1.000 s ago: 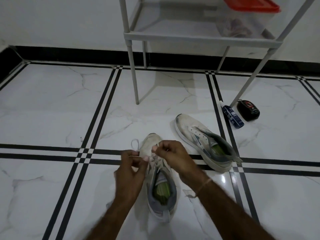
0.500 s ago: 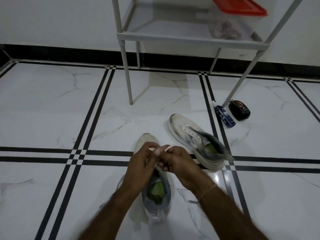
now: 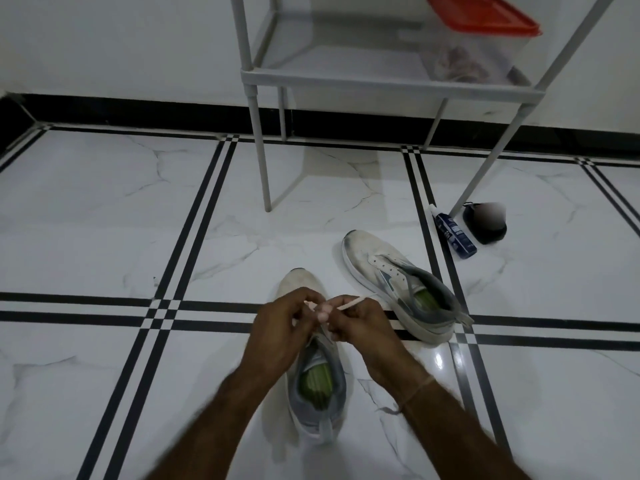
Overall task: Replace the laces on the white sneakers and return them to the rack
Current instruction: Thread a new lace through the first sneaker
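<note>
White marble floor with black stripes runs to a dark skirting board, and the grey rack [image 3: 391,86] stands at the back. On its shelf is a clear box with a red lid [image 3: 485,15].

The near sneaker [image 3: 313,386] lies on the floor right in front of the person, toe pointing away. The second sneaker [image 3: 391,282] is just beside it to the right, angled, and its eyelets look empty. Further right, by a rack leg, lie a blue tube [image 3: 453,233] and a dark object [image 3: 485,225] that is partly blurred.

A second ago the hands were apart, with a loop of lace out to the left of the toe. They have since closed in over the front eyelets and are now touching. The left hand [image 3: 280,327] has its fingers curled and seems to pinch one stretch of the lace [image 3: 351,303]. The right hand [image 3: 360,327] pinches the stiff end that pokes out to the right. Which eyelet the end is going through is hidden under the knuckles.

I judge the slack has been drawn in and the threading is at the low rows of the first sneaker. The upper rows, the whole second sneaker and the return to the rack remain. The task looks well short of half done.
</note>
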